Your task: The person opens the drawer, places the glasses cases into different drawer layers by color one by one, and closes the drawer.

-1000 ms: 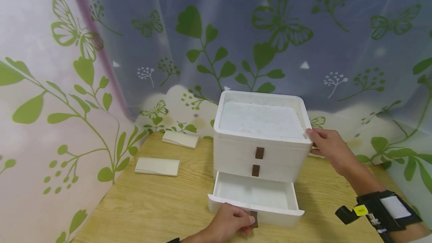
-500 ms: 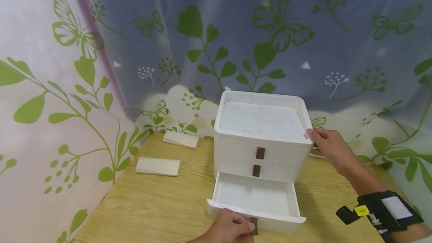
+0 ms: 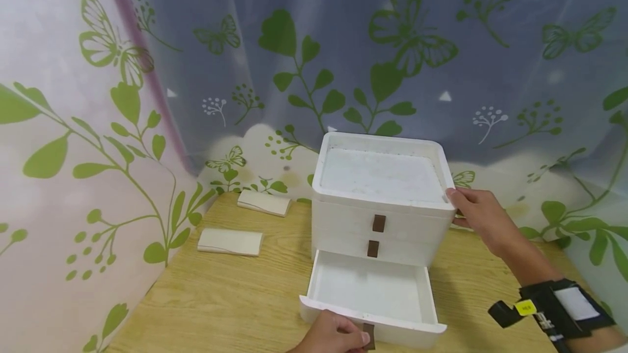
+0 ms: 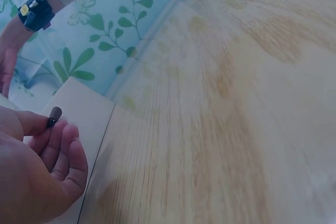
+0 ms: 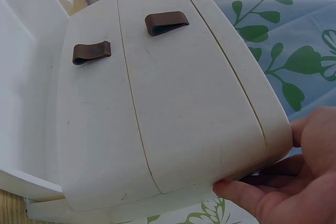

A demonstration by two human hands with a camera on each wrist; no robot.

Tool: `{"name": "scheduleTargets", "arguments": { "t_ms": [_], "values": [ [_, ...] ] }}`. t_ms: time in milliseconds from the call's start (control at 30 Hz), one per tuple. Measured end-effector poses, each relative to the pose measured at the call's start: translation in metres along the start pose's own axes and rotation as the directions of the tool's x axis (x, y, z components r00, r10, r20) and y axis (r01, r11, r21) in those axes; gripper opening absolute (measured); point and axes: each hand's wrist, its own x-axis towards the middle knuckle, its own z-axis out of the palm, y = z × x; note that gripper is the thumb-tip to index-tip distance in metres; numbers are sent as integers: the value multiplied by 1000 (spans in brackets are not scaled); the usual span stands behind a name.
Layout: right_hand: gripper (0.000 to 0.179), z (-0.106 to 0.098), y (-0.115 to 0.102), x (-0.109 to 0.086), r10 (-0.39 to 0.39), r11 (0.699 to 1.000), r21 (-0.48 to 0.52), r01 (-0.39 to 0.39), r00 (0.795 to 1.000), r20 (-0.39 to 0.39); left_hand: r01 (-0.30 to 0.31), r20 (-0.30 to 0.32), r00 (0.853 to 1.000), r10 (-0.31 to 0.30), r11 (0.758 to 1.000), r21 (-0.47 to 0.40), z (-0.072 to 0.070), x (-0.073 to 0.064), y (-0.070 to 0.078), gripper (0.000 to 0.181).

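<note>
A white drawer unit (image 3: 343, 225) with a shallow tray top (image 3: 319, 170) stands on the table. Its bottom drawer (image 3: 407, 334) is pulled well out, and the inside looks bare. Thumb and fingers of my left hand (image 3: 331, 334) pinch that drawer's brown pull tab (image 3: 369, 336); the left wrist view shows the tab (image 4: 55, 113) between thumb and forefinger. My right hand (image 3: 483, 217) grips the unit's upper right corner, thumb on the rim. In the right wrist view, the two upper drawers with brown tabs (image 5: 167, 22) are closed.
Two cream flat pieces (image 3: 265, 202), one nearer the front (image 3: 230, 242), lie on the wooden table (image 3: 235, 298) left of the unit. Patterned sheeting (image 3: 221, 97) hangs close behind and at both sides. A strapped wrist camera (image 3: 564, 309) sits on the right forearm.
My left hand has drawn the bottom drawer farther out toward me, keeping its pinch on the pull tab. The right hand stays on the unit's corner.
</note>
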Motion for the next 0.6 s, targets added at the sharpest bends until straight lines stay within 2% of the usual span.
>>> {"name": "scheduleTargets", "arguments": {
  "t_ms": [233, 400, 500, 600],
  "values": [
    [75, 0, 1, 0, -6, 1000, 0, 6, 1000, -4, 0, 12, 1000, 0, 1000, -25, 1, -1, -1, 29],
    [75, -1, 1, 1, -6, 1000, -4, 6, 1000, -14, 23, 26, 999, -21, 998, -67, 1, -2, 0, 26],
    [75, 0, 1, 1, -4, 1000, -7, 3, 1000, -17, 42, 75, 997, -35, 996, -83, -2, -3, 1, 22],
    [75, 0, 2, 1, -2, 1000, -2, 2, 1000, -12, 51, 134, 990, -42, 997, -64, -9, -5, 3, 22]
  ]
}}
